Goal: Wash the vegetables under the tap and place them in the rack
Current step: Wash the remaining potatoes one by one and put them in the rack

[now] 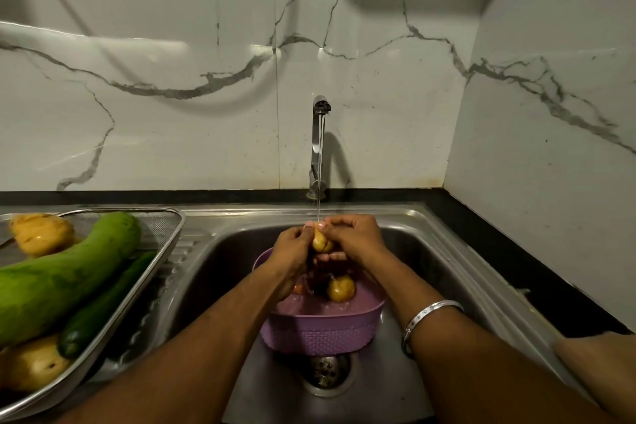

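Observation:
Water runs in a thin stream from the steel tap (318,134) onto a small yellow potato (321,243). My left hand (290,253) and my right hand (354,239) both grip this potato over the sink, fingers curled round it. Below them stands a purple plastic basket (320,334) in the sink, holding another yellow potato (340,288) and something reddish that my left hand partly hides. On the left drainboard lies the steel mesh rack (161,241) with a big light-green gourd (65,275), a dark green cucumber (103,310) and yellow potatoes (41,232).
The steel sink (430,251) has its drain (325,373) just in front of the basket. A black counter edge (516,268) runs along the right and back. Marble wall tiles rise behind the tap. A silver bangle (426,317) circles my right wrist.

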### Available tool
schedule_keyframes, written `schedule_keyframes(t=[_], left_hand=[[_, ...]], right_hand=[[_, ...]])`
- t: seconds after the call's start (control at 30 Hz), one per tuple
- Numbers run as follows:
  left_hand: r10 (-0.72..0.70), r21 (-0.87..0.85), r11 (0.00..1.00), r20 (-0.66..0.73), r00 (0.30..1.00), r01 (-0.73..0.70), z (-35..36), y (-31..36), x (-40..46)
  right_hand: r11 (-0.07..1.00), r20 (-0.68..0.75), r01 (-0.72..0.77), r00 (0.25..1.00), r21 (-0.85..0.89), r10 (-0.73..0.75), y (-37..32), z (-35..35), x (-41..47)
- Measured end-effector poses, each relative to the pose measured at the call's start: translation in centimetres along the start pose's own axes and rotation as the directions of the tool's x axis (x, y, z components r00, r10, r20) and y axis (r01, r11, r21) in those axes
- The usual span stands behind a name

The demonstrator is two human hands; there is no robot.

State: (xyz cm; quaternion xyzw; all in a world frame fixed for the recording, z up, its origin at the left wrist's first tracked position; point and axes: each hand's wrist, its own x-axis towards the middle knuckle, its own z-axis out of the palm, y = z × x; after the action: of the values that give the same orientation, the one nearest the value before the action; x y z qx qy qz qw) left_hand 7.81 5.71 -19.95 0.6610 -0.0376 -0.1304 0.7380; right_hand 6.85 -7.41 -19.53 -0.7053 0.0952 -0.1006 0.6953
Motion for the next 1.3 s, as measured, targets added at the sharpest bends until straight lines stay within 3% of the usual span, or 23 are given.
schedule_keyframes(t=[0.2,0.4,0.67,0.83,0.93,1.17,1.3], left_hand=[[0.069,0.007,0.997,0.157,0.985,-0.071,0.6,-0.1,-0.2],[0.140,0.152,0.979,-0.023,0.990,-0.135,1.4,-1.2,-0.1],[0.108,-0.039,0.993,-0.076,0.991,-0.111,0.9,-0.8,-0.1],[0.088,-0.173,0.979,-0.106,0.990,-0.106,0.6,0.1,0.4],[0.001,-0.207,0.978,-0.119,0.993,-0.026,0.4,0.3,0.5],[-0.045,-0.277,0.960,0.017,0.999,0.048,0.4,0.5,0.5],[0.044,-0.078,0.996,0.161,0.986,-0.031,-0.1,-0.1,0.9]], right_hand=[[0.990,-0.132,-0.053,0.989,0.128,0.070,-0.5,-0.7,-0.1],[0.999,-0.028,-0.015,1.000,-0.032,0.014,-0.4,-0.6,-0.8],[0.999,-0.067,0.032,0.997,0.012,-0.031,-0.3,-0.3,-0.7],[0.993,0.161,-0.033,0.987,0.111,0.015,-0.5,-0.7,-0.7],[0.999,0.142,0.022,0.990,0.027,-0.026,-0.7,-0.2,-0.8],[0.998,0.004,-0.006,1.000,0.059,0.005,-0.5,-0.5,-0.2],[0.994,-0.064,-0.057,0.996,0.099,0.063,-0.7,-1.0,-0.3]])
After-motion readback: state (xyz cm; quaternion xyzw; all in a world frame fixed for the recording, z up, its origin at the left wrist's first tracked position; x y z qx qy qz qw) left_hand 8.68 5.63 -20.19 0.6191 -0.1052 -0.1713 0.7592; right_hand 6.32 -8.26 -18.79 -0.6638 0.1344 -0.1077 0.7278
